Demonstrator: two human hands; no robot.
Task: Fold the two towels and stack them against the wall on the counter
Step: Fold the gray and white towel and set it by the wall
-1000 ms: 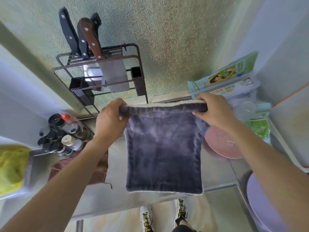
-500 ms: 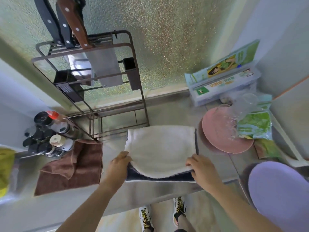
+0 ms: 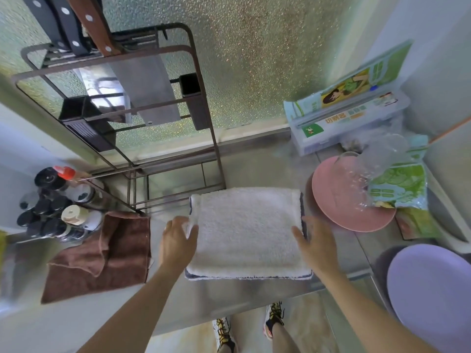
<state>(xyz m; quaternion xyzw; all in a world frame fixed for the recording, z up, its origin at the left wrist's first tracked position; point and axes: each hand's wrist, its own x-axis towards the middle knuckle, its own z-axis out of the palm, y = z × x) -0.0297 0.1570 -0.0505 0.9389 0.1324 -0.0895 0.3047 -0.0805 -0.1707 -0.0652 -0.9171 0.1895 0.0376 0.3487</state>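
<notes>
A towel (image 3: 244,233), white on its upper face with a dark blue-grey edge showing underneath, lies folded in half on the steel counter (image 3: 252,169), near the front edge. My left hand (image 3: 178,240) rests on its left side, fingers pinching the left edge. My right hand (image 3: 313,243) lies flat against its right edge, fingers spread. A brown towel (image 3: 102,253) lies rumpled and unfolded on the counter to the left, apart from both hands.
A metal knife rack (image 3: 127,105) with knives stands behind the towels against the frosted window. Spice bottles (image 3: 51,202) crowd the left. A pink plate (image 3: 341,197), plastic bags and a wrap box (image 3: 349,118) sit on the right, a lilac plate (image 3: 433,289) at the near right.
One second ago I held the towel up, hanging by its top edge. It has since been laid on the counter and folded over, white side up. My hands moved from its front edge to its sides.
</notes>
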